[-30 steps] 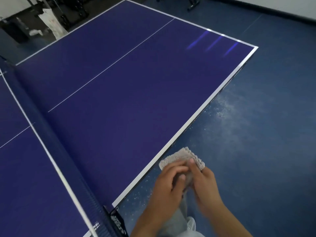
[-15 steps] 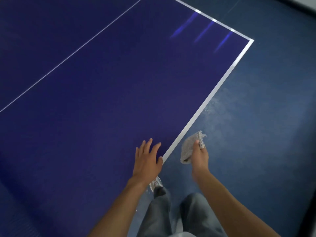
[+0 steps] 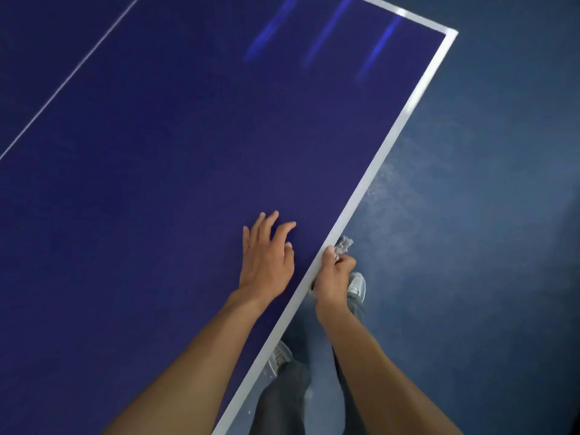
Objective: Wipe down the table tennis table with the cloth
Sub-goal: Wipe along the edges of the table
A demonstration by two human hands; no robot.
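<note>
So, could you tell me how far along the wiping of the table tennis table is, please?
Early, it seems. Done: the right hand has the cloth in its grip. In hand: that hand holds it at the table's white side edge, while the left hand rests open on the blue top. Left: the top shows no wipe marks I can tell, so most wiping seems ahead.

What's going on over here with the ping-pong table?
A person stands at the side of the blue table tennis table. Their left hand lies spread on the top, near the white edge line. The right hand grips a bunched grey cloth right at that edge. Pale dust speckles the floor alongside.
</note>
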